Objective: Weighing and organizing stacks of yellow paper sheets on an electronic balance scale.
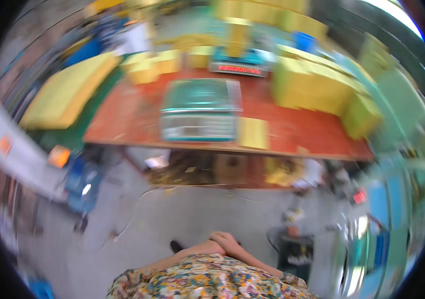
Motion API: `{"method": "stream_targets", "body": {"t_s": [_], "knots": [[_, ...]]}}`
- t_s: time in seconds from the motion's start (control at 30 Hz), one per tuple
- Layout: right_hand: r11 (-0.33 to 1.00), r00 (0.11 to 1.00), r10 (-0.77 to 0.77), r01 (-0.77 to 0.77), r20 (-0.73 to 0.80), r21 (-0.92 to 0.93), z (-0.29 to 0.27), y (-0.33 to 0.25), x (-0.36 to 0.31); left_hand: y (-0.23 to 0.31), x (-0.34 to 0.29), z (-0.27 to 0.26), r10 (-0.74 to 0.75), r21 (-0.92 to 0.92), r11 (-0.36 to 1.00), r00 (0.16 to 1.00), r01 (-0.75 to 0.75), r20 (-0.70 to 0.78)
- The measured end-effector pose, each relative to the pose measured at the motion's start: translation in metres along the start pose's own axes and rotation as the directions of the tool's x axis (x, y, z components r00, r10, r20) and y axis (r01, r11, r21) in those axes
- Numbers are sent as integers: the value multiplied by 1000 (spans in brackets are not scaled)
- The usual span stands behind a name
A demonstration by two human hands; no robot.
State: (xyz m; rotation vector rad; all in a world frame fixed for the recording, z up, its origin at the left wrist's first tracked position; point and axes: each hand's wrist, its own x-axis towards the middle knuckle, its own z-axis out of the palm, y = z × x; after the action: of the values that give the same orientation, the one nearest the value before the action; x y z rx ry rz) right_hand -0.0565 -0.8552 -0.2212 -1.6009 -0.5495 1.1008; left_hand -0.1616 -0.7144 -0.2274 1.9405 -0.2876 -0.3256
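Observation:
Both my hands rest together in front of my body, at the lower middle. My right hand (pixel 228 242) lies over my left hand (pixel 211 247), its fingers folded across it. The left fingers are mostly hidden beneath. Neither hand touches anything on the red table (pixel 133 117) ahead. On that table, a flat-topped teal and silver weighing scale (pixel 200 97) stands near the front edge with a bare pan. Right beside it lies a flat yellow packet or sheet (pixel 253 133). Motion blurs much of the picture.
Behind stands a second scale (pixel 238 68) with a red-lit display, bearing a yellow stack (pixel 237 37). Yellow blocks (pixel 317 84) line the table's right side; a yellow stack (pixel 68 92) lies at left. A blue water jug (pixel 82 184) and dark stool (pixel 296 254) stand on the floor.

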Motion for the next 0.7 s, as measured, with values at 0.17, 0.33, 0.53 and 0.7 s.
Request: {"method": "stream_targets", "body": {"t_s": [0.17, 0.33, 0.53, 0.7], "knots": [[995, 968, -36, 58, 247, -85, 128, -54, 79, -8, -122, -68, -41, 238, 965, 957, 112, -287], [997, 850, -71, 74, 522, 16, 241, -95, 136, -5, -242, -127, -129, 121, 931, 621, 345, -773], [886, 807, -328, 83, 491, 456, 274, -182, 216, 32, -265, -274, -293, -343, 395, 237, -852, -926], [766, 735, -565, 299, 375, 569, 293, -287, 265, 69, -245, -360, -229, -202, -104, 221, -974, -948]]}}
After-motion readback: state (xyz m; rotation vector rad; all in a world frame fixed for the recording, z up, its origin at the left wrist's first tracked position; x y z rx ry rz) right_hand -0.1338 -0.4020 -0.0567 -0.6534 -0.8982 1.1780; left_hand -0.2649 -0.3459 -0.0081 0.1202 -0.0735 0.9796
